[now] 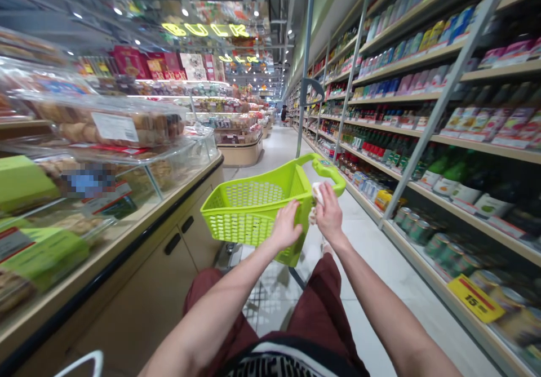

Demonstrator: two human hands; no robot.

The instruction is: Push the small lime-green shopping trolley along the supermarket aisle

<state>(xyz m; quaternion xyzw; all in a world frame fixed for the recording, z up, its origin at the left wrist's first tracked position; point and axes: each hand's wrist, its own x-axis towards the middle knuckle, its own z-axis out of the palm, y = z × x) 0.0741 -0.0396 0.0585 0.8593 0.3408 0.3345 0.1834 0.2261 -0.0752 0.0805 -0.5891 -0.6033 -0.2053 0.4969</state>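
A lime-green plastic shopping cart (236, 222) stands in front of me in the aisle, its basket pointing left, with nothing visible inside. Its loop handle (337, 180) rises on the right side. My left hand (286, 226) lies against the basket's near end, fingers stretched along the green plastic. Just under the handle, my right hand (330, 213) is closed on a crumpled white cloth (316, 192) with brownish marks, pressed close to the cart. Part of the cloth is hidden by the fingers.
A glass-fronted counter (169, 177) with packaged baked goods runs along the left. Tall shelves (380, 165) of bottles and cans line the right, with a yellow price tag (475, 298) low down. Between them the tiled floor (274, 140) leads to a distant person (283, 115).
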